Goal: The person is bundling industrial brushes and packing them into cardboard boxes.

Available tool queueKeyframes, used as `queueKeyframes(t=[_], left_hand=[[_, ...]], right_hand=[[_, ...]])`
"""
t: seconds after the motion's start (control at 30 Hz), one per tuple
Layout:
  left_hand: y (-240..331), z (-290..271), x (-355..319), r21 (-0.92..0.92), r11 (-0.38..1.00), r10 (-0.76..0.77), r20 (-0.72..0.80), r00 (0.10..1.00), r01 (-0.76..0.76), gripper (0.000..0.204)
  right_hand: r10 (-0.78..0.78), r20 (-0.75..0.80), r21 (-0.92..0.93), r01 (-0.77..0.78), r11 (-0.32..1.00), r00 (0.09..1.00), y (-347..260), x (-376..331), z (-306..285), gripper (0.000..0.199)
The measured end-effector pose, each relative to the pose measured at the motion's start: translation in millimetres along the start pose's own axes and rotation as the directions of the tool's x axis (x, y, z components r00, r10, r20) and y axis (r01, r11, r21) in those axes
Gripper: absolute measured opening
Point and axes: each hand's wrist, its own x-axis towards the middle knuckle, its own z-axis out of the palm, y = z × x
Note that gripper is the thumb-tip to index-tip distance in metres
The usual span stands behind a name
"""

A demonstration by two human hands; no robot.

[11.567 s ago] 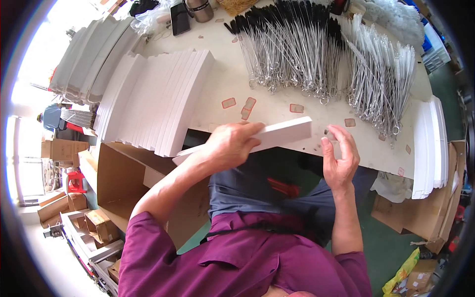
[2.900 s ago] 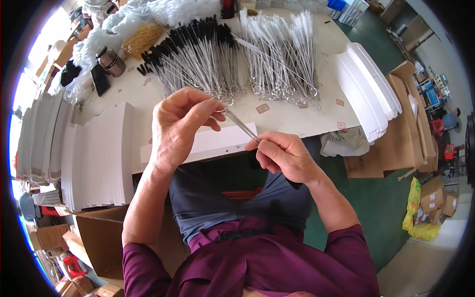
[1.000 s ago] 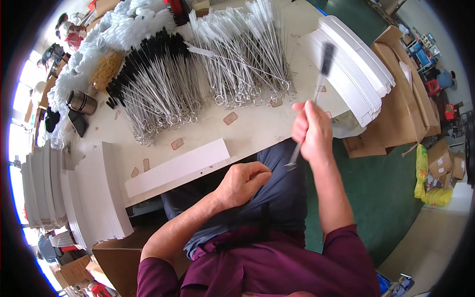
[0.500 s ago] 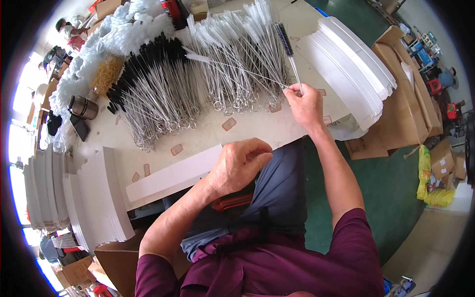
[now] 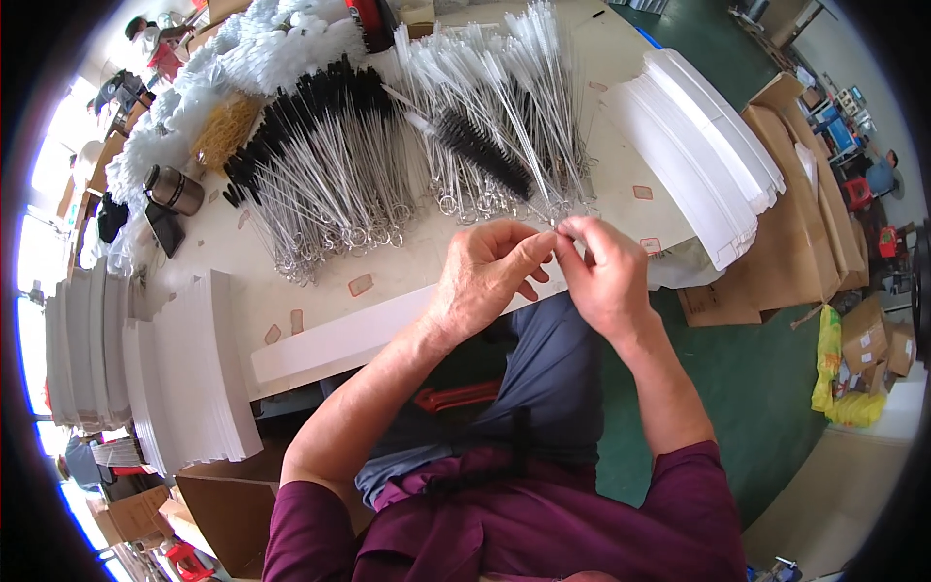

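A brush with thick black bristles and a thin wire handle slants up and to the left from my fingertips, over the white brushes. My right hand pinches the lower end of its handle. There my left hand meets it, thumb and forefinger pressed together on the same end; the exact grip is partly hidden by the fingers. Just beyond lies a pile of white-bristled wire brushes with ring ends toward me. To its left is a pile of thin black-bristled brushes. A long white carton lies along the near table edge by my left forearm.
Stacks of flat white cartons stand at left and right. Farther left are a heap of white bristly bundles, yellow rubber bands, a metal cup and a phone. A brown cardboard box sits right of the table.
My right hand has drawn nearer, and the upright black brush has tipped to the left. My left hand has moved up and right to meet it at the handle's end.
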Motion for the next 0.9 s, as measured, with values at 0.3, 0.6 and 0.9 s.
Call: queueKeyframes(t=[0.3,0.6,0.9], left_hand=[[-40.8,-1.8,-38.9,-0.209,0.977,-0.079,-0.127,0.989,0.051,0.031],[-50.1,-17.6,-60.6,-0.301,0.951,-0.137,-0.205,0.969,0.071,0.025],[-39.8,-23.6,-55.2,-0.09,0.995,-0.073,-0.302,0.951,0.048,0.026]], right_hand=[[-0.074,0.185,0.086,0.059,0.995,0.98,-15.9,-35.7,19.1,0.02],[0.138,0.361,0.375,-0.279,0.884,0.922,-18.8,-35.0,30.6,0.023],[0.114,0.376,0.324,-0.246,0.913,0.92,-24.5,-24.7,38.5,0.023]])
